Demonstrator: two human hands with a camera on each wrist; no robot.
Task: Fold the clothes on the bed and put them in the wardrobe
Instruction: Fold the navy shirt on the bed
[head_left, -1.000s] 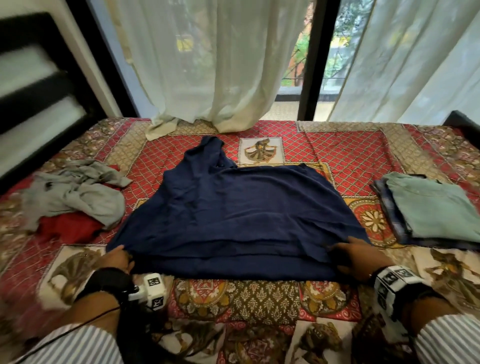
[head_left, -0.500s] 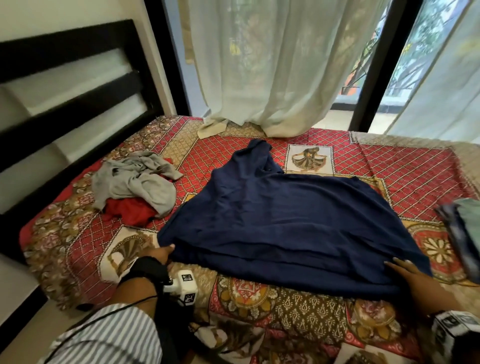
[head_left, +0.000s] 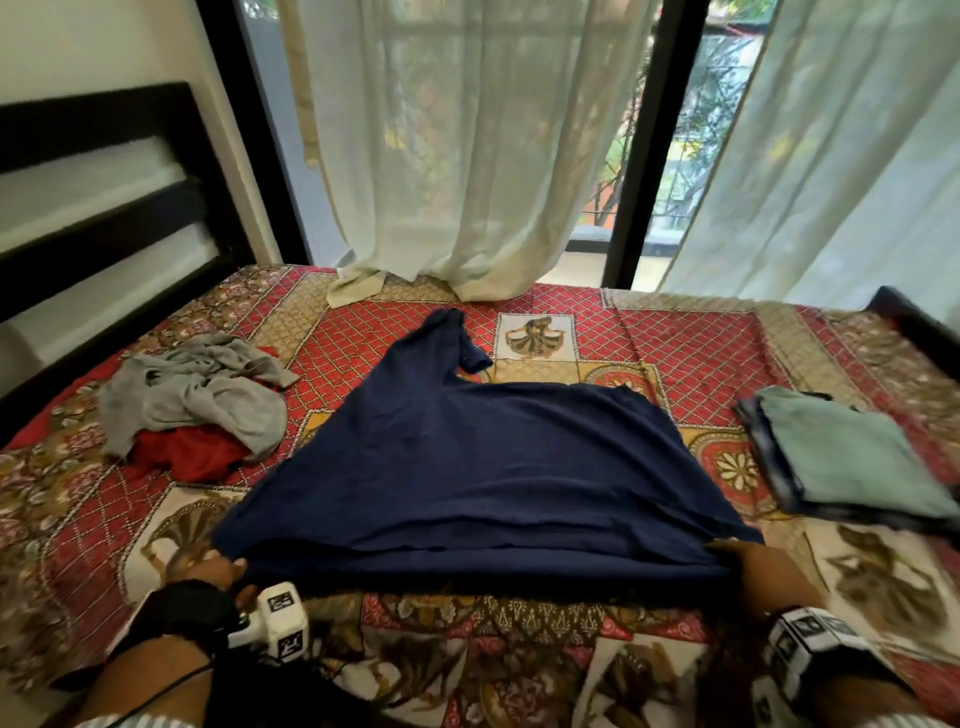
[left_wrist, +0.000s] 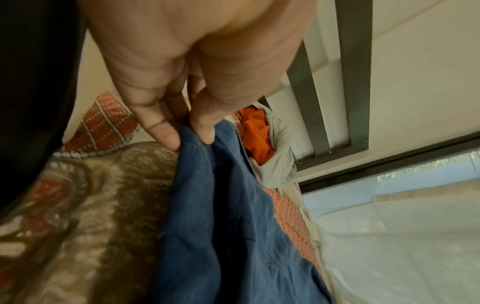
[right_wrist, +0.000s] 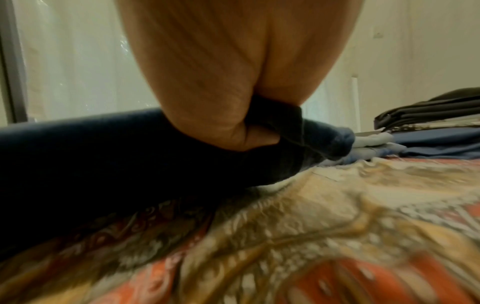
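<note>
The navy garment (head_left: 467, 467) lies spread mid-bed (head_left: 675, 338). The left hand (head_left: 221, 571) pinches its near left corner between thumb and fingers (left_wrist: 166, 131); the right hand (head_left: 753, 569) clutches the near right corner.

Both arms in striped sleeves, thin grey-and-white stripes: left sleeve (head_left: 130, 719), right sleeve (head_left: 883, 721). Black strap (head_left: 182, 613) wraps the left wrist, carrying a white camera block (head_left: 283, 618) with black square markers on its faces. A thin black cable (head_left: 156, 693) runs from it along the left forearm. Right wrist has a similar black band (head_left: 852, 670) and a white marker block (head_left: 802, 636). Hands bare: left hand (head_left: 221, 569), right hand (head_left: 763, 577).
</note>
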